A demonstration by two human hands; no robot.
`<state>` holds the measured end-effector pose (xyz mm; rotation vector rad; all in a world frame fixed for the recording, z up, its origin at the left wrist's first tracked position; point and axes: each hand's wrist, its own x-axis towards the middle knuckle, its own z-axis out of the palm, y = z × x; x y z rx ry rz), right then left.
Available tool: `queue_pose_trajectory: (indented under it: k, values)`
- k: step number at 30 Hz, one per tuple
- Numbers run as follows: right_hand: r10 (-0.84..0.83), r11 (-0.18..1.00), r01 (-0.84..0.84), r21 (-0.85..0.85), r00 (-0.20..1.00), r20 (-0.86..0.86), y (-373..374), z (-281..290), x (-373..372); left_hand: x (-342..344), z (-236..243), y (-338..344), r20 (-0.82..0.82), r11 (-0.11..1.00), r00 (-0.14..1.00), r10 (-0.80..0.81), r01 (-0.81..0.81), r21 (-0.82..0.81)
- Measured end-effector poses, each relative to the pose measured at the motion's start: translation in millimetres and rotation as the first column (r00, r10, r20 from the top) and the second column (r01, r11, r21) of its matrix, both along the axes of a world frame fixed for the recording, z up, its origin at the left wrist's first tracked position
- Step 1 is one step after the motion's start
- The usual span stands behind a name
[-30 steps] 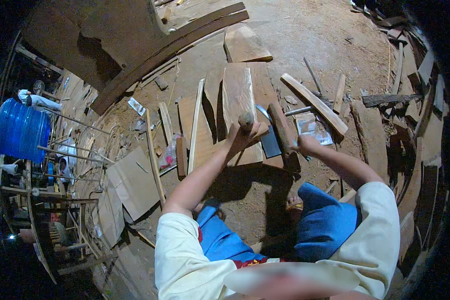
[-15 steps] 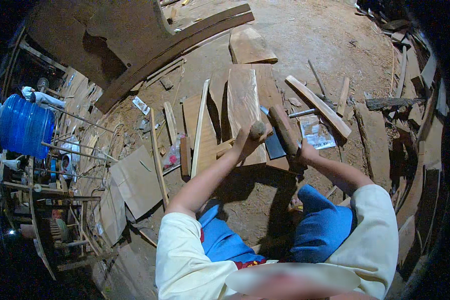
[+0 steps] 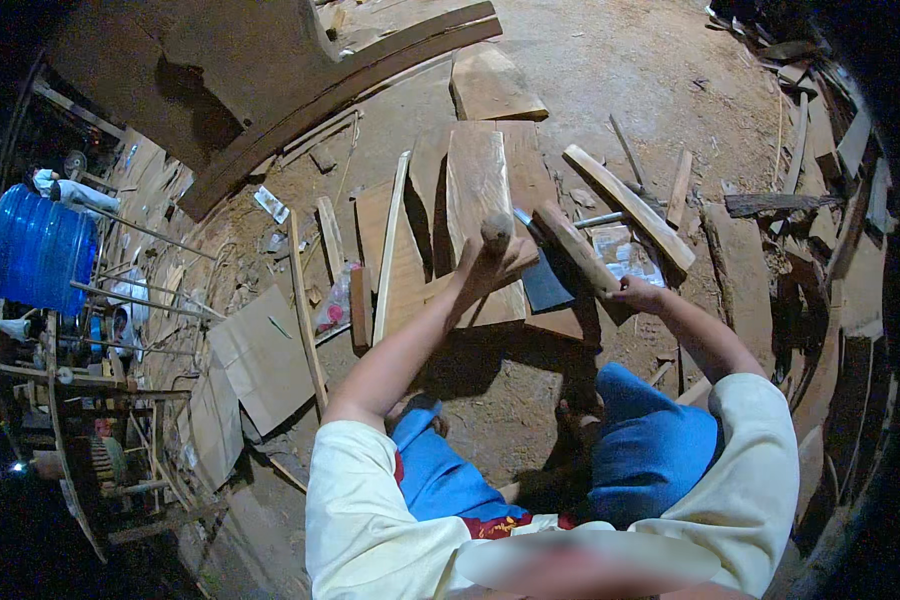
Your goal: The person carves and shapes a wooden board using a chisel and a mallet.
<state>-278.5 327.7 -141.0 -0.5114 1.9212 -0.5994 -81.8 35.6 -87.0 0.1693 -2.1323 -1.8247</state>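
My left hand (image 3: 475,268) is closed around a wooden piece with a rounded end (image 3: 497,232), above a pale plank (image 3: 478,170) laid over wider boards. My right hand (image 3: 638,294) grips the near end of a thick wooden bar (image 3: 568,242), angled toward my lower right. Between them lies a dark flat rectangular object (image 3: 546,280), with a silvery piece at its far end. A long pale batten (image 3: 598,180) and a metal rod (image 3: 595,219) lie beyond my right hand.
A large sheet (image 3: 210,70) and a curved beam (image 3: 420,30) lie at upper left. A blue water jug (image 3: 40,245) and cluttered frames stand left. Cardboard (image 3: 258,355) lies left of my legs. Scrap wood (image 3: 838,230) is piled along the right.
My right hand has closed on the wooden bar's near end, which has swung rightward and away from me. My left hand holds its piece in much the same place.
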Motion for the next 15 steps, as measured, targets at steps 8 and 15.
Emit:
queue_pose_trajectory:
  k: [8,15]
  values:
    - [0.105,0.994,-0.096,0.053,0.97,-0.217,-23,-20,-24,4,27,9,0.023,0.944,0.986,0.166,-0.152,-0.292]
    - [0.378,0.922,-0.231,0.31,0.702,-0.603,-34,42,7,1,18,6,0.1,0.964,0.984,0.144,-0.116,-0.24]
